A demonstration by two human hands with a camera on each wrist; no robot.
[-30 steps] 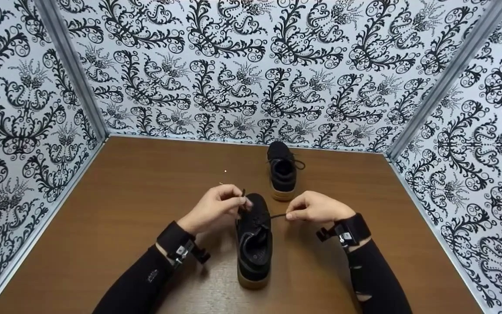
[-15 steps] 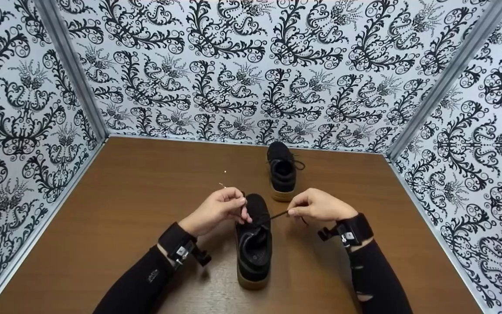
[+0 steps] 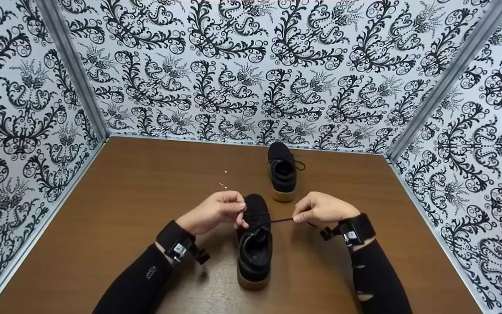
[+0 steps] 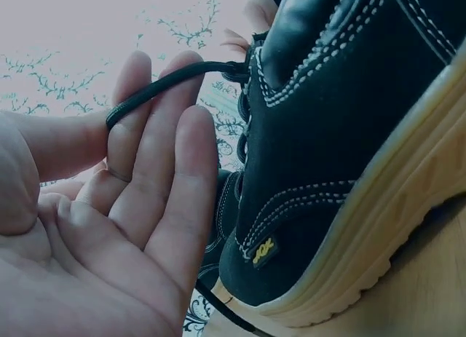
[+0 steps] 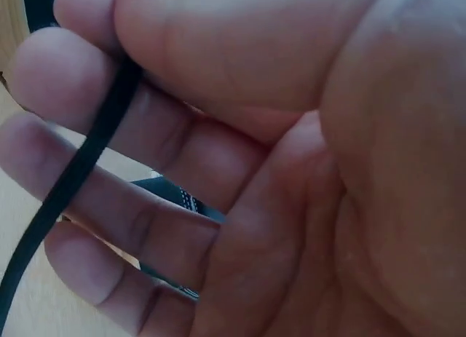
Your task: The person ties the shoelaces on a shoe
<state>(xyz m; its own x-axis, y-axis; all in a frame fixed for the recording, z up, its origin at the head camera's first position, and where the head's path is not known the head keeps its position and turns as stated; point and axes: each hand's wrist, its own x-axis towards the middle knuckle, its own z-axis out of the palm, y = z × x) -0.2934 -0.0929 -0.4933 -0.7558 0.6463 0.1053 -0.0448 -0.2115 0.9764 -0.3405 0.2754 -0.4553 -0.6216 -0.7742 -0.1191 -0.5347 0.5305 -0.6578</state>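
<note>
A black shoe (image 3: 254, 272) with white stitching and a tan gum sole stands upright on the table, toe pointing away from me. At its left side, my left hand (image 3: 216, 211) pinches one shoelace (image 4: 166, 81) between thumb and index finger; in the left wrist view the lace arcs from the eyelets, across the fingers. To the right of the shoe, my right hand (image 3: 324, 207) pinches the other lace end (image 3: 280, 220), which runs nearly straight from the shoe. The right wrist view shows the lace's loose tail (image 5: 71, 175) hanging across the fingers.
A second black shoe (image 3: 283, 176) with its laces looped at the right stands farther back on the brown table (image 3: 155, 170). Patterned walls (image 3: 233, 78) enclose the table at the back and sides. Tiny light specks lie left of the shoes.
My right hand has drawn a little farther right, and more lace shows between it and the shoe. My left hand has shifted slightly downward beside the shoe. Both shoes stay in place.
</note>
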